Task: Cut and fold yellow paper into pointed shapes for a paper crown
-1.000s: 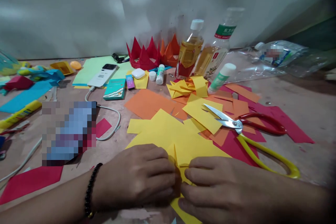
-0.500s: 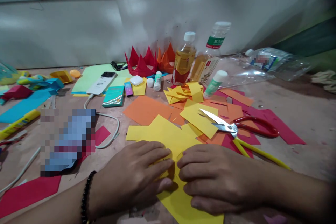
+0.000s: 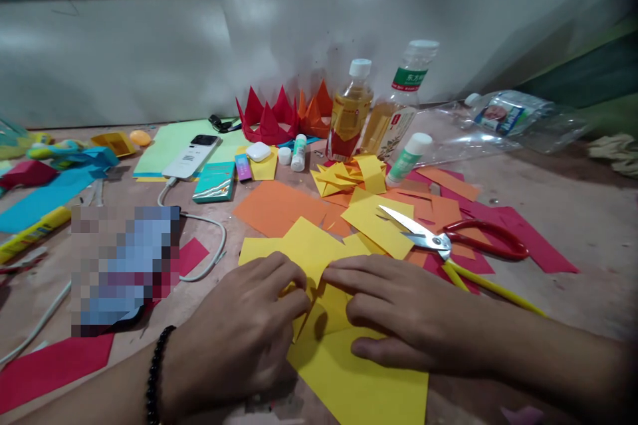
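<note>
Yellow paper (image 3: 369,372) lies in front of me, with a folded piece standing up between my hands. My left hand (image 3: 249,322), with a black bead bracelet (image 3: 158,372) at the wrist, has its fingers curled and pinches the folded piece at its left edge. From the right, my right hand (image 3: 399,312) rests on the paper with its fingers stretched out, the index fingertip at the fold and the thumb apart. Scissors (image 3: 441,242) with red and yellow handles lie open beyond my right hand, on yellow, orange and red sheets.
Red (image 3: 266,123) and orange paper crowns (image 3: 316,113) stand against the wall. Drink bottles (image 3: 349,113) and a glue stick (image 3: 409,159) are beside them. On the left lie a pixelated phone (image 3: 129,265), its white cable, a power bank (image 3: 192,156) and a teal box (image 3: 214,182).
My right hand has shifted up and left, its fingers straighter. My left fingers have curled in and moved slightly left, and the yellow fold now shows between the hands.
</note>
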`<action>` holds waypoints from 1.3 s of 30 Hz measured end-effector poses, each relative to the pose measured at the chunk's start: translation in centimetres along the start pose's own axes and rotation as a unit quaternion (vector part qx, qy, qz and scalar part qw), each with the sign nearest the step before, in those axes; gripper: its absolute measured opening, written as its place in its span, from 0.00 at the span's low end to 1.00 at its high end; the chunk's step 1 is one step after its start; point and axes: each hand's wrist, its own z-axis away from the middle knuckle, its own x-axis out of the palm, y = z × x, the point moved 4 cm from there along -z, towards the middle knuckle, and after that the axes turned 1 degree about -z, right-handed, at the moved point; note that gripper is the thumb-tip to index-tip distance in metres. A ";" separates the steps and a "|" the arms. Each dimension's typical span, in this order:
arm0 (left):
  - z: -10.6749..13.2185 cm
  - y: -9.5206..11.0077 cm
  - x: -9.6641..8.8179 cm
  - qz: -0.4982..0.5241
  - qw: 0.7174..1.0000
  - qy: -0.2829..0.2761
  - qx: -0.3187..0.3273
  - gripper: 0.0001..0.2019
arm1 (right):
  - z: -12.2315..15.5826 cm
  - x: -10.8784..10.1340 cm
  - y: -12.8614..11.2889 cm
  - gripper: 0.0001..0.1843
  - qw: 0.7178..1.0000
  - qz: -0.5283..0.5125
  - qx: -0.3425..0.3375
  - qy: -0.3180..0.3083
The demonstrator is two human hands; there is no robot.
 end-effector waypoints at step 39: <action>0.5 -0.2 -0.8 -0.118 0.988 -0.057 0.081 0.32 | 0.1 -1.8 0.4 0.05 0.996 0.003 -0.087 -0.003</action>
